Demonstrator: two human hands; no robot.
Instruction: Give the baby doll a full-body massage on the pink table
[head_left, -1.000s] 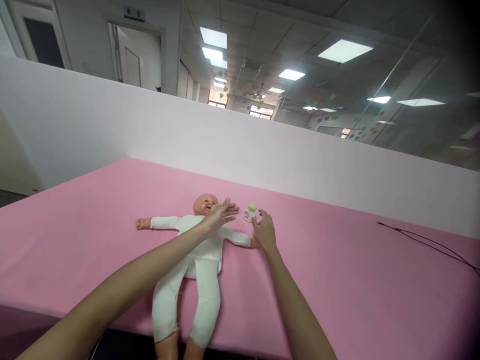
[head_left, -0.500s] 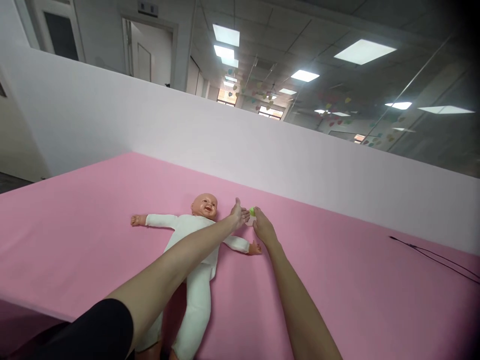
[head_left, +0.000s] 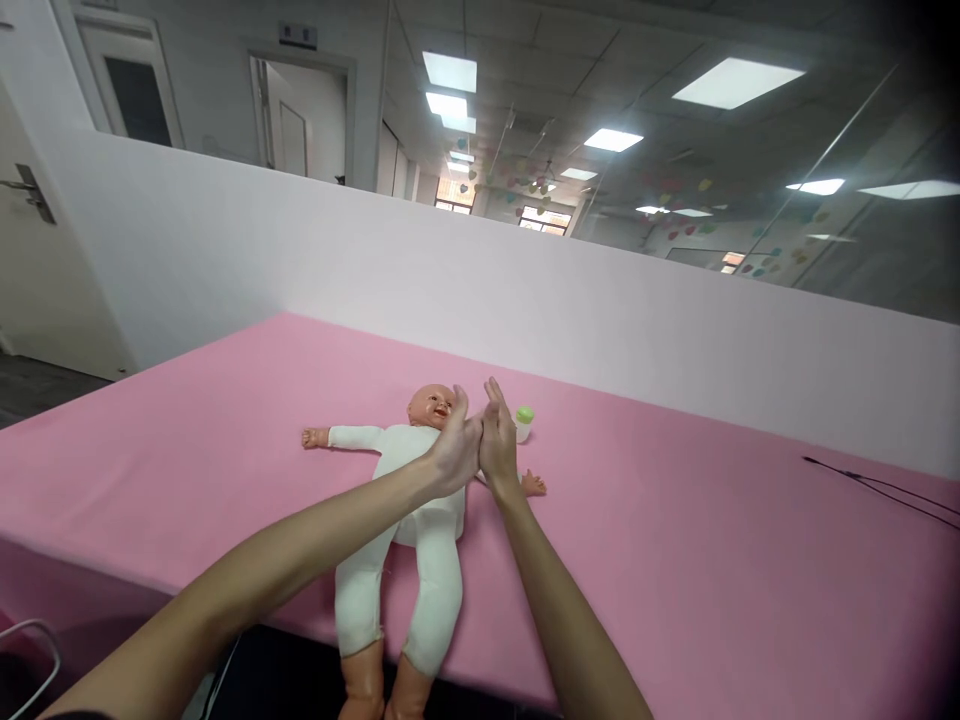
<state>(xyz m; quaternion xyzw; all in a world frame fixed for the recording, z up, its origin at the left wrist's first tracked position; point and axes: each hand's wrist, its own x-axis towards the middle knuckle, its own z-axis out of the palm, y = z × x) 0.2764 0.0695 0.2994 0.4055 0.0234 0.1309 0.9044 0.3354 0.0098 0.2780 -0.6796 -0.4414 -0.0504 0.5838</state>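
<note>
A baby doll [head_left: 420, 450] with a white cloth body lies on its back on the pink-covered table [head_left: 675, 540], its lower legs over the front edge. Above the doll's chest and outstretched arm, my left hand [head_left: 456, 450] and my right hand [head_left: 498, 440] are pressed palm to palm. Fingers on both hands are stretched out, and neither shows anything held. Just beyond my right hand stands a small clear bottle [head_left: 523, 427] with a green cap, upright on the cloth and partly hidden by that hand.
Behind the table runs a white partition [head_left: 600, 310] with glass above it. A thin black cable [head_left: 862, 478] lies on the cloth at the right. A white door [head_left: 45, 230] with a handle is at the left.
My right hand has let go of the green-capped bottle, which now stands on the table. Both hands have come together, palm against palm. The camera view has shifted slightly.
</note>
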